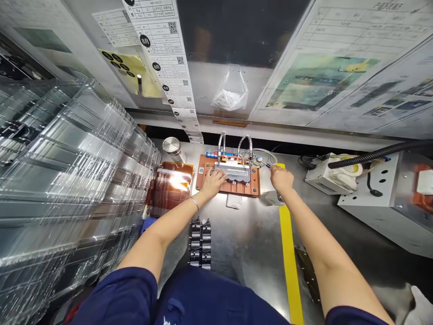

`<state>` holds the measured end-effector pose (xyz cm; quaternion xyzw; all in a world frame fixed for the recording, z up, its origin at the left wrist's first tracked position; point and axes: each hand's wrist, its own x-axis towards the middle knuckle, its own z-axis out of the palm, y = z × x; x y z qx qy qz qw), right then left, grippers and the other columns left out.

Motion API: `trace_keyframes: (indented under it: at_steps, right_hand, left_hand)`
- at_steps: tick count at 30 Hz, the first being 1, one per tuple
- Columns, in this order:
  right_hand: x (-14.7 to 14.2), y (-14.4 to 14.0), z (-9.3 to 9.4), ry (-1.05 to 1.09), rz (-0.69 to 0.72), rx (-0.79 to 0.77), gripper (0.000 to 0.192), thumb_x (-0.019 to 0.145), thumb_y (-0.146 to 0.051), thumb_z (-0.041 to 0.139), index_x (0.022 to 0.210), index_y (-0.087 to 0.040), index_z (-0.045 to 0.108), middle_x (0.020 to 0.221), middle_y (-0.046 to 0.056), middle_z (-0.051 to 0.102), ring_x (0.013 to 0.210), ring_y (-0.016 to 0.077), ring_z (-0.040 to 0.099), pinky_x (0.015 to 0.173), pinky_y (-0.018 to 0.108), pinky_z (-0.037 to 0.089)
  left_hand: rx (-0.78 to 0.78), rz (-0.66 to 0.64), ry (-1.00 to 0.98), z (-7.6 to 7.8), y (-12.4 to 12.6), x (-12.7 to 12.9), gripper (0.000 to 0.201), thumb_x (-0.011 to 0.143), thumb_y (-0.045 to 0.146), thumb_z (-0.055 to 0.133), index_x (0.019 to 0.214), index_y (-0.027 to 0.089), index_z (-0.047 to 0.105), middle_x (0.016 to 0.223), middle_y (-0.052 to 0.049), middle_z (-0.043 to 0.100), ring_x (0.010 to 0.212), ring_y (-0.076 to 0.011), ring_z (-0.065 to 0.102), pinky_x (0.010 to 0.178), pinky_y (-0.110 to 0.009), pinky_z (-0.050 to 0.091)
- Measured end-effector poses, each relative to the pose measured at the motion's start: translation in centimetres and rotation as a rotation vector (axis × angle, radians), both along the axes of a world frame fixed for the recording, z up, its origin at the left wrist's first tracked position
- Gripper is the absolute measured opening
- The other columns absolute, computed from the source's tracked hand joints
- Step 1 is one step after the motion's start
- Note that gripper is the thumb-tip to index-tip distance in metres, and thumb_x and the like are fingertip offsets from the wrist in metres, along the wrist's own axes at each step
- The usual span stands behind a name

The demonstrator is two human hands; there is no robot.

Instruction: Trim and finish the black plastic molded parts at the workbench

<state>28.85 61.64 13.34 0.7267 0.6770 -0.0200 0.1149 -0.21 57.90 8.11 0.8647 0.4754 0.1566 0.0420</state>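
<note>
A brown fixture plate (pixel 254 186) lies at the back middle of the steel bench, with a grey metal block (pixel 234 171) on top and two curved metal tubes (pixel 244 143) rising behind it. My left hand (pixel 214 182) rests on the fixture's left side, fingers on the front left of the grey block. My right hand (pixel 280 177) reaches to the fixture's right end, its fingertips pinching a small blue-tipped part (pixel 265 164) next to a round metal fitting (pixel 259 160).
Tall stacks of clear plastic trays (pixel 67 180) fill the left. Amber trays (pixel 171 185) and a metal cylinder (pixel 173 148) stand left of the fixture. Black parts (pixel 200 243) lie near me. A yellow stripe (pixel 289 262) crosses the bench. White boxes (pixel 382 198) stand right.
</note>
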Motion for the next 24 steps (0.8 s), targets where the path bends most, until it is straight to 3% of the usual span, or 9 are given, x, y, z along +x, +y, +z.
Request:
trace_keyframes:
  at_steps: [6, 9, 12, 17, 21, 24]
  right_hand:
    - [0.5, 3.4, 1.4, -0.007, -0.002, -0.039, 0.041, 0.097, -0.029, 0.032, 0.11, -0.011, 0.066, 0.107, 0.021, 0.068, 0.097, 0.0294, 0.064, 0.073, 0.034, 0.044]
    - [0.2, 3.6, 1.2, 0.01, 0.003, -0.085, 0.037, 0.095, -0.036, 0.039, 0.109, -0.015, 0.067, 0.103, 0.018, 0.07, 0.094, 0.0285, 0.066, 0.072, 0.033, 0.045]
    - [0.2, 3.3, 0.5, 0.018, 0.012, -0.128, 0.027, 0.089, -0.025, 0.05, 0.105, -0.013, 0.069, 0.098, 0.019, 0.071, 0.093, 0.0292, 0.066, 0.072, 0.034, 0.046]
    - [1.3, 4.4, 0.1, 0.082, -0.013, -0.08, 0.041, 0.09, -0.011, 0.037, 0.123, -0.015, 0.061, 0.118, 0.018, 0.065, 0.099, 0.0289, 0.065, 0.078, 0.039, 0.047]
    - [0.9, 4.1, 0.0, 0.171, -0.065, 0.012, 0.043, 0.09, -0.017, 0.038, 0.128, -0.016, 0.057, 0.133, 0.017, 0.056, 0.103, 0.0294, 0.063, 0.082, 0.041, 0.048]
    - [-1.4, 1.5, -1.2, 0.271, -0.125, 0.106, 0.048, 0.091, -0.026, 0.037, 0.136, -0.015, 0.048, 0.138, 0.018, 0.05, 0.107, 0.0303, 0.061, 0.086, 0.042, 0.048]
  left_hand:
    - [-0.02, 0.016, 0.034, 0.4, 0.0, 0.1, 0.027, 0.092, 0.027, 0.052, 0.117, 0.021, 0.06, 0.122, -0.01, 0.063, 0.113, -0.0254, 0.056, 0.105, -0.057, 0.032]
    - [-0.029, 0.018, 0.035, 0.6, 0.0, 0.1, 0.028, 0.091, 0.028, 0.054, 0.118, 0.021, 0.061, 0.122, -0.011, 0.063, 0.113, -0.0255, 0.056, 0.105, -0.057, 0.032]
    - [-0.036, 0.011, 0.025, 0.6, 0.0, 0.1, 0.029, 0.092, 0.028, 0.052, 0.119, 0.02, 0.061, 0.122, -0.012, 0.063, 0.114, -0.0259, 0.055, 0.105, -0.056, 0.033]
    - [-0.082, 0.042, 0.02, 0.9, -0.1, 0.3, 0.029, 0.093, 0.028, 0.05, 0.118, 0.021, 0.061, 0.121, -0.012, 0.064, 0.114, -0.0266, 0.056, 0.105, -0.056, 0.033]
    - [-0.163, 0.046, -0.052, 1.7, -0.2, -0.1, 0.027, 0.092, 0.029, 0.051, 0.115, 0.022, 0.063, 0.123, -0.01, 0.063, 0.118, -0.0236, 0.054, 0.11, -0.049, 0.03]
    - [-0.248, 0.271, -0.182, 2.2, 0.1, -0.4, 0.031, 0.093, 0.032, 0.047, 0.118, 0.021, 0.061, 0.129, -0.009, 0.06, 0.123, -0.0232, 0.05, 0.112, -0.046, 0.028]
